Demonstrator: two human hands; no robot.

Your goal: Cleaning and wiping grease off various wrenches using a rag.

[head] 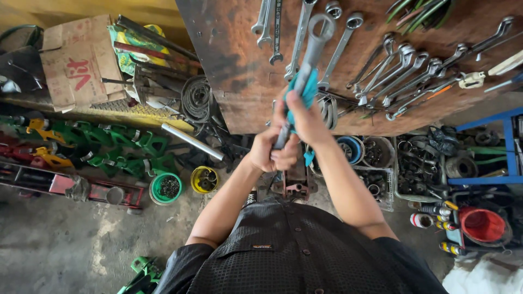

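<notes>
I hold a large grey ring spanner (316, 41) upright in front of a rusty board hung with tools. My left hand (268, 149) grips its lower shaft. My right hand (303, 117) is closed around the shaft higher up, pressing a teal cloth (306, 90) against the metal. The spanner's ring end points up toward the hanging wrenches (392, 68).
Below my hands stands a red jack (294, 182). Green jack stands (120, 144) line the floor at left, with a green tub (165, 188) and a yellow tub (204, 179) of small parts. Baskets of rings (376, 163), a blue rack (509, 147) and a red funnel (482, 224) are at right.
</notes>
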